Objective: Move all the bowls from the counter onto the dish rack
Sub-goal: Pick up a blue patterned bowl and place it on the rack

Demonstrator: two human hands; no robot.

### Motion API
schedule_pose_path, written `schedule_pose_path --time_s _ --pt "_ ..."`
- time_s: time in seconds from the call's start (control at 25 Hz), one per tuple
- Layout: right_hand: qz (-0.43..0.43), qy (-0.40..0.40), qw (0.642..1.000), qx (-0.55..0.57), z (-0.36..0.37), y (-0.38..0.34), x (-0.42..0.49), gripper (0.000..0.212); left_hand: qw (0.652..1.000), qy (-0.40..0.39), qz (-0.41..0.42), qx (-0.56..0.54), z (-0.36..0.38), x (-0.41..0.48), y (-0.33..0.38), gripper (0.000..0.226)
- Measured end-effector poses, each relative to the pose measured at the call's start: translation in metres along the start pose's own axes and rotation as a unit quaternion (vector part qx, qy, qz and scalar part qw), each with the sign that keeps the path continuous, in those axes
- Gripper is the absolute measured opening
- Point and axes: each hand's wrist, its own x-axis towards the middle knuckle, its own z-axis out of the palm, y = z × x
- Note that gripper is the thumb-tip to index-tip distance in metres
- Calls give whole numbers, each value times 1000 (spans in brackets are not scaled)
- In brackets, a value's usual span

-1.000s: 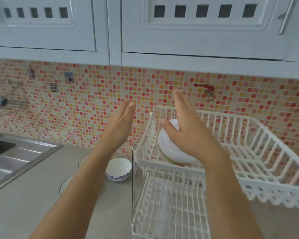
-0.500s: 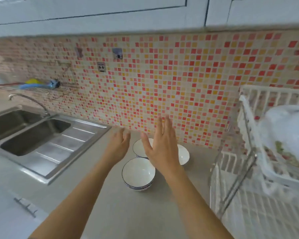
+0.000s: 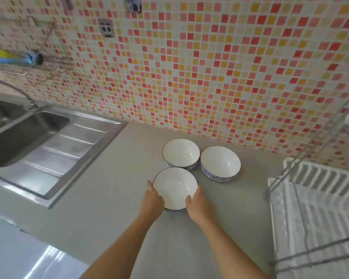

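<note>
Three white bowls with blue patterned outsides stand together on the grey counter [image 3: 113, 198]. The near bowl [image 3: 174, 187] sits between my hands. My left hand [image 3: 152, 200] presses its left side and my right hand [image 3: 196, 204] presses its right side, thumbs at the rim. Behind it are the back-left bowl [image 3: 180, 153] and the back-right bowl [image 3: 220, 162], both untouched. The white dish rack [image 3: 314, 198] fills the right edge; only its lower tier and metal frame show.
A steel sink [image 3: 28, 133] with a ribbed drainboard lies at the left. The red and yellow mosaic wall [image 3: 189, 67] rises just behind the bowls. A blue and yellow item [image 3: 10, 58] rests on a wire shelf at far left.
The view swung left and down from the rack to the counter. Both hands dropped from above the bowls and closed onto the sides of the near bowl.
</note>
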Motion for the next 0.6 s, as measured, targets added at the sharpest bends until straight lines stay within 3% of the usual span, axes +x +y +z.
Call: schedule_pose_path --time_s 0.16,0.36,0.6 --pt "20 27 998 46 0 -4 -3 35 997 31 -5 -77 1 -10 1 58" --pt "-87 89 984 124 -40 -21 -32 53 975 121 121 -139 -38 -45 28 57" --pt "-258 269 903 215 -167 -65 -98 48 875 226 308 -298 -117 -121 118 48"
